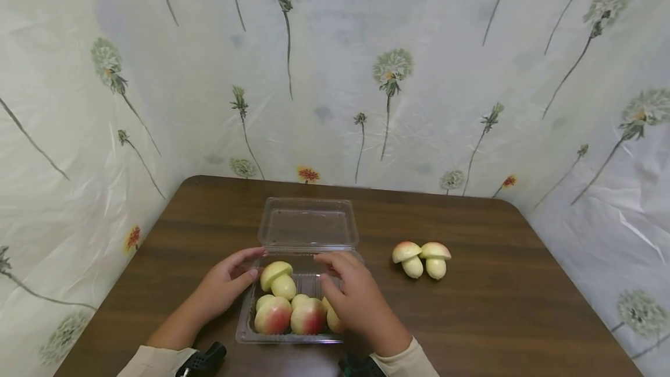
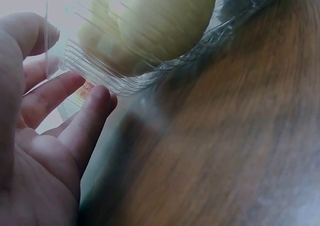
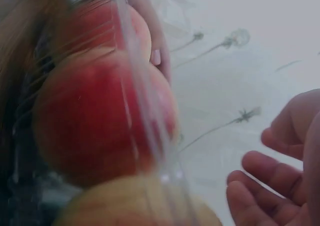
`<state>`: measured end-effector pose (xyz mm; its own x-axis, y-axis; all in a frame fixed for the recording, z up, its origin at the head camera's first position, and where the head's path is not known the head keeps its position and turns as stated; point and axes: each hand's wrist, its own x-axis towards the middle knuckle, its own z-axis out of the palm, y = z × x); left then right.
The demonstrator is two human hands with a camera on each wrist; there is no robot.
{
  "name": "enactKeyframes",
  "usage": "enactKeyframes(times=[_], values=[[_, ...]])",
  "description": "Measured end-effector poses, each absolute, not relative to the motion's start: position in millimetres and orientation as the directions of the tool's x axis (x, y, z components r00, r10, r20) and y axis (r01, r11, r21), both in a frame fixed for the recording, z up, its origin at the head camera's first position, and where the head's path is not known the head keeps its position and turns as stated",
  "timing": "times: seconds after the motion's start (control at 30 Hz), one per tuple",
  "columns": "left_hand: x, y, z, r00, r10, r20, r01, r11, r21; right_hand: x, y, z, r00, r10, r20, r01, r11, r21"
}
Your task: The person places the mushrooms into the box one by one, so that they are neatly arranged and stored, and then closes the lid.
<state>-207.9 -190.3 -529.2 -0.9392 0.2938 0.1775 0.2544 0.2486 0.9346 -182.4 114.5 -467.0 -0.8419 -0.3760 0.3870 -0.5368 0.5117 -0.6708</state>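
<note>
Head view: left hand (image 1: 222, 287) loosely touches the left edge of the box (image 1: 262, 339), right hand (image 1: 356, 292) holds nothing; uneven pushing might slide it.

Mushroom-shaped pieces (image 1: 273, 316) in container (image 1: 289, 339) on table (image 1: 523, 301), two more pieces (image 1: 434, 252) right, lid (image 1: 309, 227) behind

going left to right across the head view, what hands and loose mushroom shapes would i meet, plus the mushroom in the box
left hand → mushroom in the clear box → right hand → left loose mushroom → right loose mushroom
</note>
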Motion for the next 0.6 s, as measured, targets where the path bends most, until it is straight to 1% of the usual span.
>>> enactKeyframes(times=[0.1, 0.17, 0.37, 0.6], values=[[-209.1, -189.3, -529.1, -0.94, 0.296, 0.171, 0.251, 0.259, 0.933, -182.6, 122.5, -470.2, -0.831, -0.333, 0.446, -0.556, 0.51, -0.656], [-208.7, -189.8, -529.1, -0.941, 0.295, 0.166, 0.246, 0.261, 0.934, -183.0, 127.7, -472.1, -0.834, -0.3, 0.462, -0.55, 0.502, -0.667], [-208.4, -189.8, -528.2, -0.94, 0.301, 0.16, 0.24, 0.253, 0.937, -184.0, 144.9, -478.3, -0.864, -0.21, 0.458, -0.5, 0.477, -0.723], [-207.6, -188.9, -526.2, -0.941, 0.296, 0.165, 0.247, 0.264, 0.932, -188.0, 161.5, -485.1, -0.841, -0.158, 0.518, -0.522, 0.488, -0.699]])
